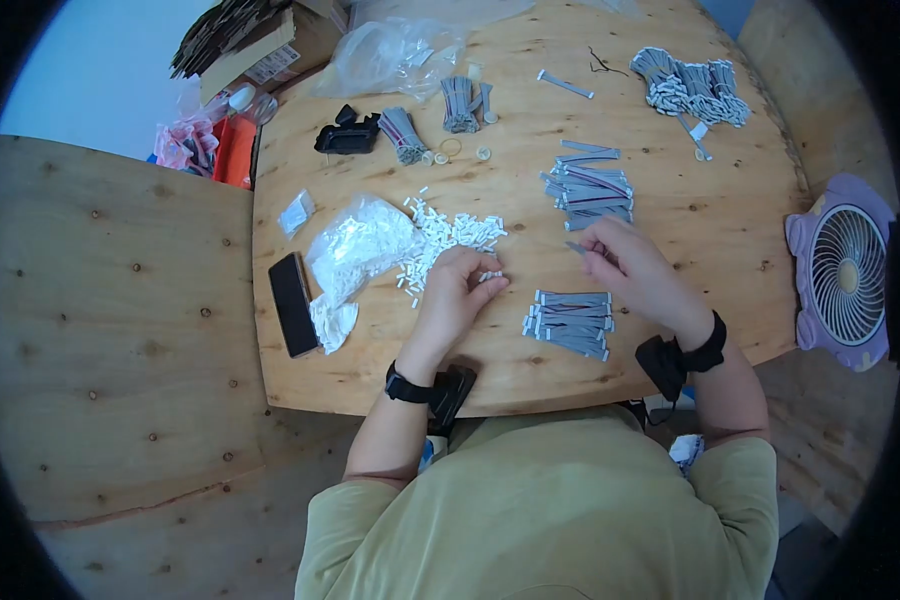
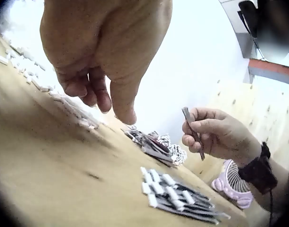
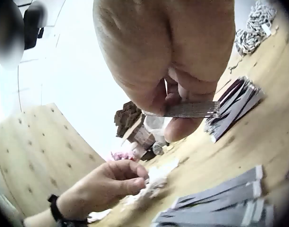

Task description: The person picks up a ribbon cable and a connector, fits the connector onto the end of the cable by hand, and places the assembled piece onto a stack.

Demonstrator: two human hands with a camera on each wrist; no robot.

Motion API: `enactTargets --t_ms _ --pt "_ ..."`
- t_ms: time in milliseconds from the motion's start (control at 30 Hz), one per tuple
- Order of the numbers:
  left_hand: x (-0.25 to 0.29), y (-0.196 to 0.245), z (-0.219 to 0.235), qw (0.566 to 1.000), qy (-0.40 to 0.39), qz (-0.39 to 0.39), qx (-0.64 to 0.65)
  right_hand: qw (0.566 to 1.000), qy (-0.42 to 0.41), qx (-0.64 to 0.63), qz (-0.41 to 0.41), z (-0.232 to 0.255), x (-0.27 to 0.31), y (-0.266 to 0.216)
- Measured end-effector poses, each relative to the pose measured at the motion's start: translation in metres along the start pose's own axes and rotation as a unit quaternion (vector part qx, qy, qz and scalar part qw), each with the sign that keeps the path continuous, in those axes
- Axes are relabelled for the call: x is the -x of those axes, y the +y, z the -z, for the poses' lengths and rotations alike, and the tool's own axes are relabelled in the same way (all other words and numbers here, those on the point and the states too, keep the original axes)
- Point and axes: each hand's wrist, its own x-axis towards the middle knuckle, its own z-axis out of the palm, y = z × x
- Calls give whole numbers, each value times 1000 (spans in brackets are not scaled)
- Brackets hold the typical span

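My right hand (image 1: 630,268) pinches a short flat grey ribbon cable (image 3: 194,110) between thumb and fingers, above the wood between two stacks of cables. The nearer stack (image 1: 570,325), with white connector ends, lies below it; the farther stack (image 1: 590,190) lies just beyond. My left hand (image 1: 455,290) is at the right edge of a loose pile of small white connector housings (image 1: 435,235). Its fingers are bent loosely, and a gap shows between thumb and fingertips in the left wrist view. A few white housings (image 1: 489,276) show right at those fingertips.
A clear plastic bag (image 1: 365,240) and a phone (image 1: 291,305) lie left of the pile. Bundled cables (image 1: 458,105) and a black tape dispenser-like object (image 1: 348,135) sit farther back. A purple fan (image 1: 845,275) stands at the right edge, more bundles (image 1: 690,88) at back right.
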Motion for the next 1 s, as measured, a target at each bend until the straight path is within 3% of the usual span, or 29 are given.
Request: enactTargets --t_ms 67,167,567,767,867,1000 --pt "2 5 2 995 -8 53 89 990 -17 -125 -67 -3 7 -10" --pt "2 9 7 981 -28 102 162 971 -56 -206 -108 -9 14 -18" --pt "1 -4 4 979 6 106 177 967 0 -225 -119 -30 19 -14" --pt "3 -4 3 991 25 88 95 934 9 -296 -198 -32 18 -13" --pt "4 -2 6 987 18 109 119 922 -4 -328 -205 -30 19 -15" --pt "5 16 12 948 -24 146 282 915 -19 -340 -216 -23 19 -25"
